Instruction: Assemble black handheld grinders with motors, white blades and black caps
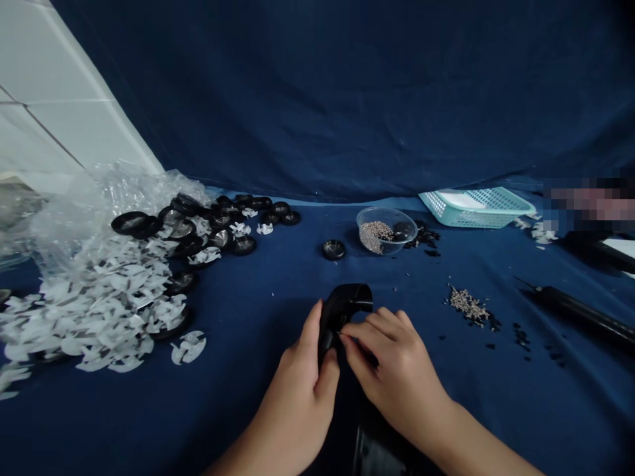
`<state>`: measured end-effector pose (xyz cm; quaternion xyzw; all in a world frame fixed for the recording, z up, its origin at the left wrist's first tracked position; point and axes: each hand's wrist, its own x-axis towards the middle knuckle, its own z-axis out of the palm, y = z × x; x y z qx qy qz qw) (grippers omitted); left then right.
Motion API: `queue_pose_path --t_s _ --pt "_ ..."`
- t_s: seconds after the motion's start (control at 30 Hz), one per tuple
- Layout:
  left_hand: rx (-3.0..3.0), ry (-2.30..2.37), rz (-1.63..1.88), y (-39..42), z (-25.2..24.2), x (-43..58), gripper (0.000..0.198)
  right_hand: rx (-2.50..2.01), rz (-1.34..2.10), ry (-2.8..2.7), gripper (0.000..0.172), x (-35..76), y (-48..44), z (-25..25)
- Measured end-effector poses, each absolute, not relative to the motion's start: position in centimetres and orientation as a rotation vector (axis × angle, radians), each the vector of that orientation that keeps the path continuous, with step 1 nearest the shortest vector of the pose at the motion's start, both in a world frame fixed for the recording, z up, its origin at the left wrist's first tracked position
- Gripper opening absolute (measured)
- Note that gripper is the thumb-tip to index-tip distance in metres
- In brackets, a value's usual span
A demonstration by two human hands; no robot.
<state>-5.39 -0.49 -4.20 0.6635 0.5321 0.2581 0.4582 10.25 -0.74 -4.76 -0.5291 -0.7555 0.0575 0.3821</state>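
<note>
Hands meet near the middle of the front edge of the blue-cloth-covered counter. The left hand is wrapped round a black curved plastic part, thumb laid up its side. The right hand has its fingertips pinched together at the part's inner edge; whether they hold a small piece cannot be told. The step looks like fine fitting on the part, and the next move would call for a steady left grip and a precise fingertip touch. A clear plastic bowl of grey bits sits toward the back, a loose grey heap to the right, and black round discs and white paper cut-outs to the left. No brand, label or writing is readable.
</note>
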Motion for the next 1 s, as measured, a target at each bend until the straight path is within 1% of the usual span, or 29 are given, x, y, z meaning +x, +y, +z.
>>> queue_pose_path --t_s 0.27,0.4,0.63,0.73,0.9,1.0 --pt "1.722 1.339 0.589 -0.73 -4.40 -5.42 0.064 -1.337 0.099 -1.957 0.019 10.17 -0.93 -4.90" --pt "1.761 1.328 0.583 -0.91 -4.52 -5.35 0.063 -1.317 0.017 -1.999 0.024 10.01 -0.98 -4.66" --pt "1.880 1.295 0.591 -0.92 -4.92 -5.30 0.067 -1.322 -0.062 -2.034 0.030 9.55 -1.27 -4.43" --pt "1.883 1.286 0.594 -0.76 -4.81 -5.28 0.065 -1.353 -0.041 -2.012 0.029 9.68 -1.33 -4.37" --pt "1.826 1.300 0.624 -0.66 -4.46 -5.17 0.062 -1.423 0.120 -1.968 0.019 10.22 -1.46 -4.31" --pt "1.825 1.293 0.654 -0.61 -4.44 -5.15 0.061 -1.449 0.154 -1.908 0.019 10.29 -1.62 -4.30"
